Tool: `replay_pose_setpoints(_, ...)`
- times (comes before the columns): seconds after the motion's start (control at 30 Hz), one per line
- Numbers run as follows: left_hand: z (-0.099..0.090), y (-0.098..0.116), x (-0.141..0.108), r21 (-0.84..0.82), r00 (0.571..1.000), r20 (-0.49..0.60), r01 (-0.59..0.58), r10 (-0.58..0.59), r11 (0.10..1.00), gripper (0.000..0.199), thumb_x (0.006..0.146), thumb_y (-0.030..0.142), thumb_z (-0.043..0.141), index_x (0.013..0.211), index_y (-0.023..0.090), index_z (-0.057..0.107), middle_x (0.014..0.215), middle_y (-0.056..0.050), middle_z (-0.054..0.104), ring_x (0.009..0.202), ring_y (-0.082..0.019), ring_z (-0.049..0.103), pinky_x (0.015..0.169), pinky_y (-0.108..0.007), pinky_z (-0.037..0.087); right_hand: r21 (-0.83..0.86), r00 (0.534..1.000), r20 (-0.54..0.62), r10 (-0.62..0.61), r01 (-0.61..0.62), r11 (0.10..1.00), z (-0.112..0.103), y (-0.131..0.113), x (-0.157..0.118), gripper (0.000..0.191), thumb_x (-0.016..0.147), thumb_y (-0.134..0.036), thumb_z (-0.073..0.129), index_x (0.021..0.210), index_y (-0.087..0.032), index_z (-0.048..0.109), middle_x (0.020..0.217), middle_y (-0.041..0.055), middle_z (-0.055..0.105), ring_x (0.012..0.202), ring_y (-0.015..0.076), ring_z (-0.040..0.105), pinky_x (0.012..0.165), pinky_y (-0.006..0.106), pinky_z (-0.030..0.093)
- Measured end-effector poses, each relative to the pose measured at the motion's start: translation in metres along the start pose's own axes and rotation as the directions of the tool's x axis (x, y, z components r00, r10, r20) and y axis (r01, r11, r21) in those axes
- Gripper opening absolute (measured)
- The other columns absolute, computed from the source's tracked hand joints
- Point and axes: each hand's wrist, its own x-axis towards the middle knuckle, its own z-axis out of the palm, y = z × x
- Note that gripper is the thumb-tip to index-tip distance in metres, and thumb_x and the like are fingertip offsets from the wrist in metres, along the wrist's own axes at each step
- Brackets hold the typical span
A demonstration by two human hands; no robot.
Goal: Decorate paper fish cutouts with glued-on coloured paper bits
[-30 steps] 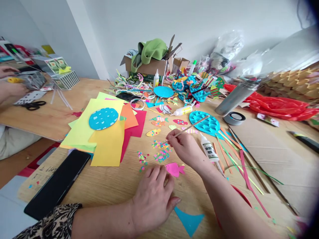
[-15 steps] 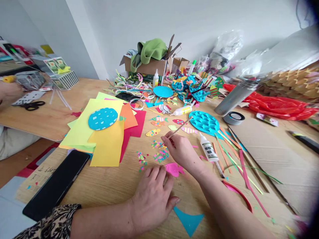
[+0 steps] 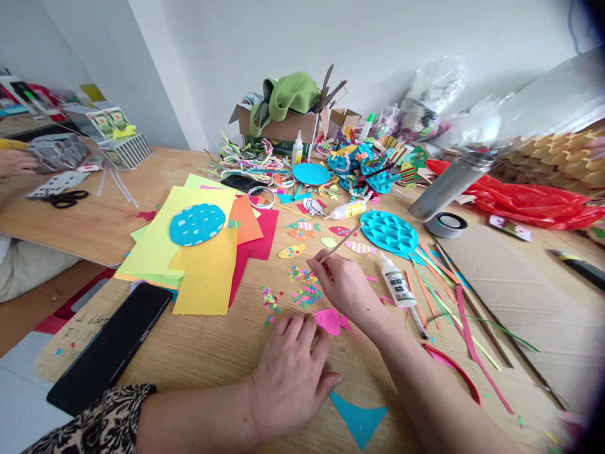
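Two bare hands are low over the surface (image 3: 203, 359). The left hand (image 3: 290, 372) lies palm down, fingers loosely spread, gripping nothing, its fingertips at the head of a pink paper fish (image 3: 331, 321); whether they touch it is unclear. The right hand (image 3: 347, 287) is closed, pinching a thin stick (image 3: 344, 243) whose lower end is at the heaped paper bits (image 3: 307, 295); contact cannot be made out.

Compared with a second ago, the right hand has drawn slightly left and the stick's upper end has swung back from over the blue scalloped disc (image 3: 390, 233) to just beside its edge. The lower end remains among the bits, so the work seems centred there. The left hand and fish have hardly shifted. More of the red curved handle (image 3: 456, 372) now shows beside the right forearm. Farther off, at the left edge, a co-worker's hand (image 3: 16, 162) has moved too.
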Motion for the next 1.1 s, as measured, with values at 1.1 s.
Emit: replay_pose_setpoints(1.1,-0.0002,-0.0001,0.0014,0.018,1.0,-0.03,-0.004,0.005,1.0,0.047,0.092,0.052,0.05,0.12,0.015,0.056,0.117,-0.011,0.057,0.107,-0.028,0.048,0.092,-0.045,0.039,-0.045,0.995,-0.088,-0.041,0.037,0.998,0.0032,0.002,-0.0009,0.031,0.095,-0.037,0.048,0.071,-0.019,0.054,0.06,0.0006,0.056,0.053,0.013,0.05,0.054,0.025,0.032)
